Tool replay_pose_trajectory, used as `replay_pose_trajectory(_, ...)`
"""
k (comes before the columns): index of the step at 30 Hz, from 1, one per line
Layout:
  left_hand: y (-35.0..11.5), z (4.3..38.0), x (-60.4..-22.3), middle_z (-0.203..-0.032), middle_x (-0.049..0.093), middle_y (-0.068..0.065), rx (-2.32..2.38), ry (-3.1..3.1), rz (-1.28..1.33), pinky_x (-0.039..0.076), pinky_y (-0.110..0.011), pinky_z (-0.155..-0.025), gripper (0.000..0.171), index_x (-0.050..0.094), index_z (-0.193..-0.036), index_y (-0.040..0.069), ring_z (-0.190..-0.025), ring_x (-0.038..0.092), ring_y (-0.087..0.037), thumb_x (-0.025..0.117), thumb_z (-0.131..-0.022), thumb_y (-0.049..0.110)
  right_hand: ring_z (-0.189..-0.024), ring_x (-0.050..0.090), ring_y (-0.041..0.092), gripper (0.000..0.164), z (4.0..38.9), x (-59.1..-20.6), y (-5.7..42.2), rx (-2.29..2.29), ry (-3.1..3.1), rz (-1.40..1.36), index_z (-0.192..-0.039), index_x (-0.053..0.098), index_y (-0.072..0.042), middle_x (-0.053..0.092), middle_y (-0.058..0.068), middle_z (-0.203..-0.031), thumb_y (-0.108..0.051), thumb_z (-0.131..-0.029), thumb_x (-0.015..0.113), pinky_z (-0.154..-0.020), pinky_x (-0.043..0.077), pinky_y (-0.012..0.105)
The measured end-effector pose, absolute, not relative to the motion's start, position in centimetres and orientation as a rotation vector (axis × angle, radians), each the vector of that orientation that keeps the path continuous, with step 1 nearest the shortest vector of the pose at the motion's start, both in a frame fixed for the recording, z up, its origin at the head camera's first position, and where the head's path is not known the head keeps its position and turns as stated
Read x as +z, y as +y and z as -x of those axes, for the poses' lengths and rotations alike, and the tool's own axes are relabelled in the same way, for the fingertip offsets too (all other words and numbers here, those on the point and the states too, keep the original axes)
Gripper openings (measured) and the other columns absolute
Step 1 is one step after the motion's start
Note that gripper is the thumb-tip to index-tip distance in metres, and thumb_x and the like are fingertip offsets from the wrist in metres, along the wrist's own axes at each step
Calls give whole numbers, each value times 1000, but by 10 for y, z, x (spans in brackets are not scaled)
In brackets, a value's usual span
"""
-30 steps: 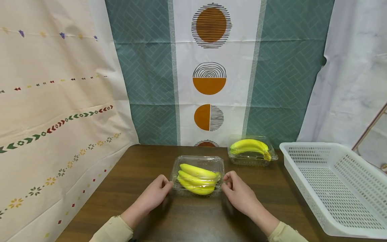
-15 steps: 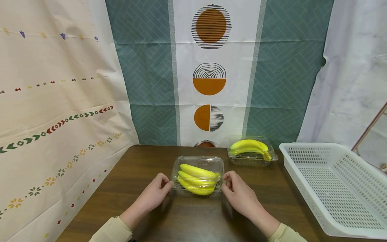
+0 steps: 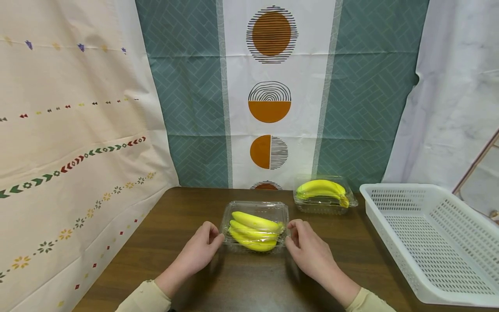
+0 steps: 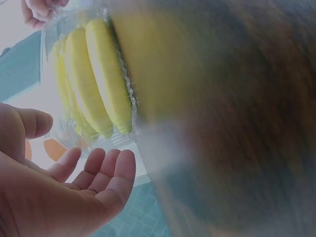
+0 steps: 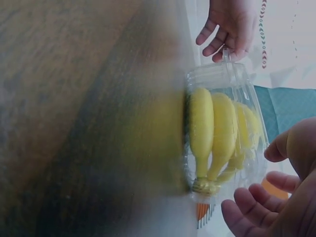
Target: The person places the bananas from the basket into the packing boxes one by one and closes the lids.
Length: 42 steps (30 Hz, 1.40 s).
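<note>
A clear plastic clamshell container stands on the table in front of me, with a bunch of yellow bananas inside and its lid down. My left hand holds its left rim between thumb and index finger. At the right rim my right hand holds it likewise. From the left wrist, the left hand's lower fingers hang loosely bent below the container. Seen from the right wrist, the right thumb lies at the container's edge, its other fingers loosely bent.
Behind and to the right stands a second clear container with bananas. A white perforated plastic basket occupies the table's right side. Patterned cloths hang along the back and sides of the brown wooden table.
</note>
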State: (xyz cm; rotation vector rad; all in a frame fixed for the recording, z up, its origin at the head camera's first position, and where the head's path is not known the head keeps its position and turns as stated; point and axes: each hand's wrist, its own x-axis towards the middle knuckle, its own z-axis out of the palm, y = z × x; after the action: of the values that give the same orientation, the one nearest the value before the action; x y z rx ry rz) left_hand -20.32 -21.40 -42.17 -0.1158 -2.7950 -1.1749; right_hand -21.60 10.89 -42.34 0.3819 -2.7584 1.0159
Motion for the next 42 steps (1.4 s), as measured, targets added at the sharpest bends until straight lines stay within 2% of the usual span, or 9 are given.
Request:
replay_pose_trajectory(4, -213, 202, -420, -105, 57, -5, -1161, -2794, 119, 51, -41, -82, 23, 58, -114, 7, -92, 56, -19, 71, -110, 26, -76, 52, 13, 22, 216, -424, 109, 971, -2744, -392, -128, 66, -16, 58, -1, -109, -20, -107, 68, -60, 44, 36)
replay_pose_trajectory(12, -210, 199, -420, -115, 59, -10, -1085, -2798, 131, 53, -46, -87, 27, 59, -120, 4, -93, 57, -21, 72, -109, 25, -99, 69, 19, 33, 214, -427, 108, 820, -2690, -452, -137, 68, -12, 66, 4, -121, -23, -106, 72, -62, 53, 38)
replay_pose_trajectory(17, -207, 196, -420, -124, 60, -14, -1039, -2798, 130, 54, -50, -91, 29, 59, -125, 2, -99, 62, -26, 71, -109, 24, -104, 69, 22, 37, 211, -427, 107, 756, -2670, -476, -141, 68, -13, 66, 5, -124, -24, -106, 74, -61, 54, 39)
replay_pose_trajectory(23, -203, 193, -419, -134, 60, -21, -989, -2781, 158, 55, -57, -101, 38, 59, -136, -2, -119, 66, -36, 71, -109, 22, -117, 69, 29, 44, 209, -427, 107, 686, -2641, -503, -146, 66, -14, 66, 9, -137, -26, -105, 77, -61, 57, 43)
replay_pose_trajectory(30, -198, 189, -417, -147, 59, -24, -921, -2772, 193, 52, -59, -110, 47, 59, -144, -4, -136, 62, -37, 71, -109, 24, -124, 68, 29, 51, 206, -428, 107, 633, -2622, -534, -151, 64, -14, 65, 6, -144, -28, -105, 79, -66, 61, 47)
replay_pose_trajectory(37, -194, 186, -415, -151, 59, -23, -862, -2758, 211, 52, -60, -111, 51, 59, -148, -3, -141, 59, -37, 73, -108, 25, -128, 67, 31, 56, 202, -428, 106, 607, -2611, -555, -155, 61, -14, 62, 7, -150, -31, -105, 80, -69, 62, 51)
replay_pose_trajectory(42, -192, 184, -415, -154, 58, -21, -823, -2752, 245, 50, -61, -114, 57, 56, -154, -3, -145, 57, -36, 73, -108, 26, -133, 65, 32, 60, 200, -429, 106, 586, -2611, -569, -158, 59, -12, 60, 8, -155, -33, -105, 79, -78, 64, 56)
